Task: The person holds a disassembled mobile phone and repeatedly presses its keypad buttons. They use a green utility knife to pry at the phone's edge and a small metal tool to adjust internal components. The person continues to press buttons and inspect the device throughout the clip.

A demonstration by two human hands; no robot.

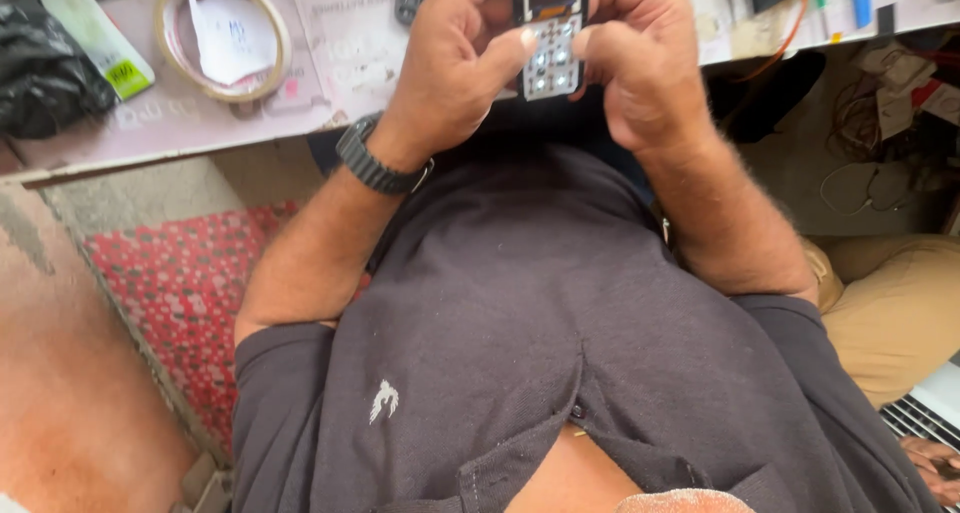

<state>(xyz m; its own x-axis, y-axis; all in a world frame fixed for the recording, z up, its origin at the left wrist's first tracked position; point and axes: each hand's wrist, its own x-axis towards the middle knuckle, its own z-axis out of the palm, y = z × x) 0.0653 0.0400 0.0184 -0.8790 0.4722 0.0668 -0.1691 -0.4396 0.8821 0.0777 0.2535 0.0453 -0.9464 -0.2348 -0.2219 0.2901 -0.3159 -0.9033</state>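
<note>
The person wears a dark grey short-sleeved polo shirt (520, 313) with a small white bird emblem (383, 400) and a dark wristwatch (375, 163).

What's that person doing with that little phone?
A person in a dark shirt holds a small keypad phone in both hands above the edge of a cluttered table. The left hand, with a dark watch on its wrist, and the right hand grip its sides, both thumbs on the lit keys. A roll of tape lies on the table nearby.
</note>
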